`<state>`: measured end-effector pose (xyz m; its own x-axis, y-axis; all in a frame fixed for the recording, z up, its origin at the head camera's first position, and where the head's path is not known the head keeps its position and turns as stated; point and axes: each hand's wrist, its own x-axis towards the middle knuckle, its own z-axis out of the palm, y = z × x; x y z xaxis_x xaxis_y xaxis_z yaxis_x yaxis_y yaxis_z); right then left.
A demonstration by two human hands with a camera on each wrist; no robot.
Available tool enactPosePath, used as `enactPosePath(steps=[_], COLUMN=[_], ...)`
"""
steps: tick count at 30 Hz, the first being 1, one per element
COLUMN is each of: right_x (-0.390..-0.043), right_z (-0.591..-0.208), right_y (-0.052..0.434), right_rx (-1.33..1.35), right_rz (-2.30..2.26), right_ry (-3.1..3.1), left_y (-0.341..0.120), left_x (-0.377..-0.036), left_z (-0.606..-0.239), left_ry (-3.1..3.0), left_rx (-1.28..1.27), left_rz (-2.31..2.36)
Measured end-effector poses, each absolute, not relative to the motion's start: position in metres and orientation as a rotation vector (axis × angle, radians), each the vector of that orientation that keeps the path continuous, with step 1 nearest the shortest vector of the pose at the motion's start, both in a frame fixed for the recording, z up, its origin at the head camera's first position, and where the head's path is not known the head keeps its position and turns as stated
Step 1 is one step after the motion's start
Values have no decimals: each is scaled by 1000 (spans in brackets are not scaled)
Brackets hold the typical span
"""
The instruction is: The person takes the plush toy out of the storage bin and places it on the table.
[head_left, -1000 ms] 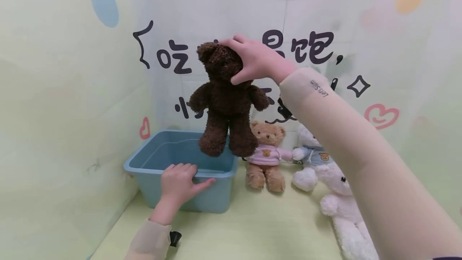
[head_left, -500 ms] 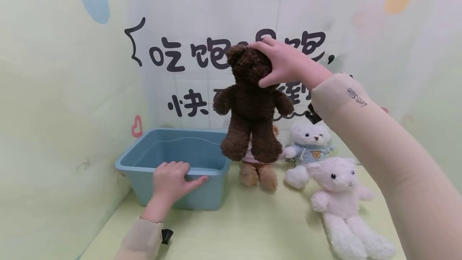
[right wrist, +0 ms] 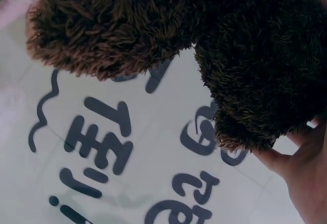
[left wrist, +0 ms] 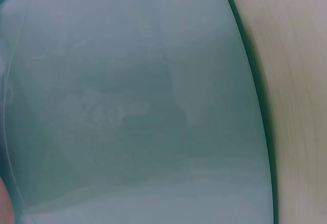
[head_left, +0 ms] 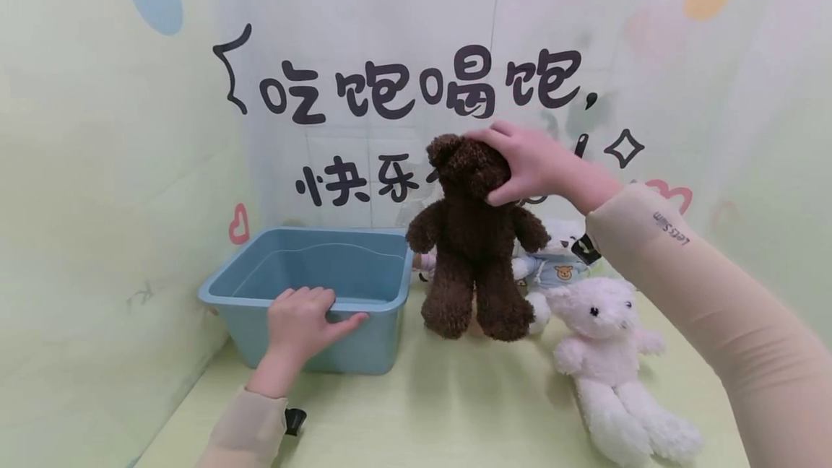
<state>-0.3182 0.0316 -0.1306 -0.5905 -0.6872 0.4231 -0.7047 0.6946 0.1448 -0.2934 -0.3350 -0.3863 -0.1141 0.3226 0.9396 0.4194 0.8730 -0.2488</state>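
A dark brown teddy bear (head_left: pixel 471 237) hangs upright above the table, its head gripped by my right hand (head_left: pixel 536 165), thumb in front and fingers over the top. In the right wrist view the bear's shaggy fur (right wrist: pixel 265 66) fills the upper part, with my fingers at its head. To the left stands a blue plastic bin (head_left: pixel 380 341). My left hand (head_left: pixel 302 323) holds the bin's near rim, fingers over the edge and thumb along the outside. The left wrist view is mostly the bin's smooth outer wall (left wrist: pixel 138 101).
A white plush bear (head_left: pixel 607 363) lies on the table (head_left: pixel 416 425) at the right. Behind it sits a white bear in a blue hoodie (head_left: pixel 549 273), partly covered. The held bear hides most of a tan bear in a pink top (head_left: pixel 425 262). A lettered sheet (head_left: pixel 364 13) hangs behind.
My right hand has carried the brown bear rightward from beside the bin, then lowered it in front of the tan bear. The left hand keeps its hold on the rim. The view has shifted slightly.
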Motion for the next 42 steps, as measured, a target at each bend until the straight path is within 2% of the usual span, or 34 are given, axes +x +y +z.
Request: enactPosePath(steps=[18, 37, 42], right_x=[-334, -356, -358], right_z=[-227, -302, -309], right_y=[39, 24, 24], right_rx=[1162, 1314, 1361], right_rz=[-3, 132, 223], right_ry=[-2580, -2760, -2767], left_y=[-336, -337, -339], left_x=[-293, -297, -296], left_z=[-390, -391, -391], left_ry=[-1721, -1768, -1789], left_rx=[-549, -543, -538], left_rz=[-84, -45, -28])
